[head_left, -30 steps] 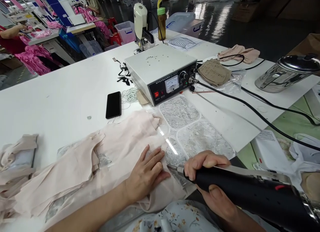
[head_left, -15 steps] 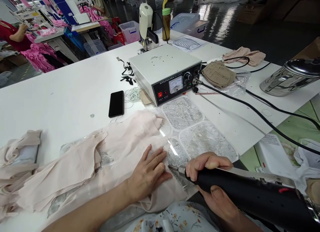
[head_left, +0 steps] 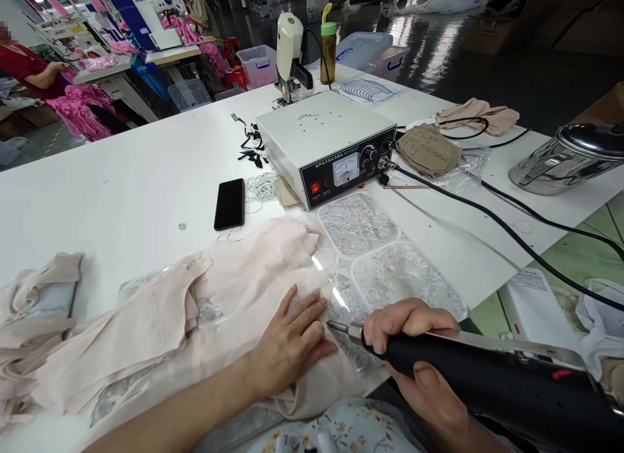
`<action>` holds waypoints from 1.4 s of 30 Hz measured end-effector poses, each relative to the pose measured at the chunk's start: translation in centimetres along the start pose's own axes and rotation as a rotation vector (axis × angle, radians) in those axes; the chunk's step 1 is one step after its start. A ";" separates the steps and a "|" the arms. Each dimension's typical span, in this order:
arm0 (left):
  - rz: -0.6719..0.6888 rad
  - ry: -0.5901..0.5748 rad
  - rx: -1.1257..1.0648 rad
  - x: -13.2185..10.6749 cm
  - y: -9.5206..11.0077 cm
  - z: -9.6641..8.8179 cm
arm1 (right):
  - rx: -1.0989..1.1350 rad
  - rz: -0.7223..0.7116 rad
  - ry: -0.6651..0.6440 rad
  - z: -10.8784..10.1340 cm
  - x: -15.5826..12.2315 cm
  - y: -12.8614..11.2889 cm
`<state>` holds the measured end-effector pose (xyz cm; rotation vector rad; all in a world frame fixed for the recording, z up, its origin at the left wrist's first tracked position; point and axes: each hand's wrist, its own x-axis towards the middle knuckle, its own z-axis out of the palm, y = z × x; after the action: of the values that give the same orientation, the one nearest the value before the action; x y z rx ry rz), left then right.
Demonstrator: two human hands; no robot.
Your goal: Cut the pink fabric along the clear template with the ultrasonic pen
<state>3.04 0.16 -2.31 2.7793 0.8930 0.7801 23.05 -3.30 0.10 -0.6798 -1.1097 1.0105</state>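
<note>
My left hand [head_left: 291,339] lies flat on pale pink fabric [head_left: 253,251], fingers stretched out and pressing it down. My right hand [head_left: 414,329] is wrapped round a black handheld ultrasonic welding gun [head_left: 492,375]. The gun's metal tip [head_left: 340,327] points left and sits at the fabric's edge, just beside my left fingertips. Whether the tip touches the cloth, I cannot tell. Under the fabric and to its right lies a clear plastic sheet with grey patterned panels [head_left: 407,277]. More cut fabric pieces [head_left: 131,316] overlap on the left.
A control box [head_left: 326,147] with a dial stands mid-table, its black cable [head_left: 487,209] running right. Around it are a phone [head_left: 229,204], brown card pieces [head_left: 429,151], a steel jug [head_left: 560,157], a bottle [head_left: 328,53] and a cream-coloured device [head_left: 290,50]. Co-workers sit at sewing machines far left.
The view has shifted slightly, so the background sits a little lower and further right. Both hands, the welding gun and the fabric keep nearly the same positions.
</note>
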 end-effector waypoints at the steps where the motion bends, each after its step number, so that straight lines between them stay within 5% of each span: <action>1: 0.000 -0.004 0.002 0.0 0.0 0.0 | 0.004 0.001 0.001 0.0 0.1 0.0; 42: 0.001 -0.002 -0.004 0.0 0.0 0.0 | 0.028 -0.004 -0.021 0.4 0.9 0.4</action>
<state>3.01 0.16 -2.34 2.7769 0.8893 0.7776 22.63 -2.34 0.23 -0.6454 -1.1132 1.0296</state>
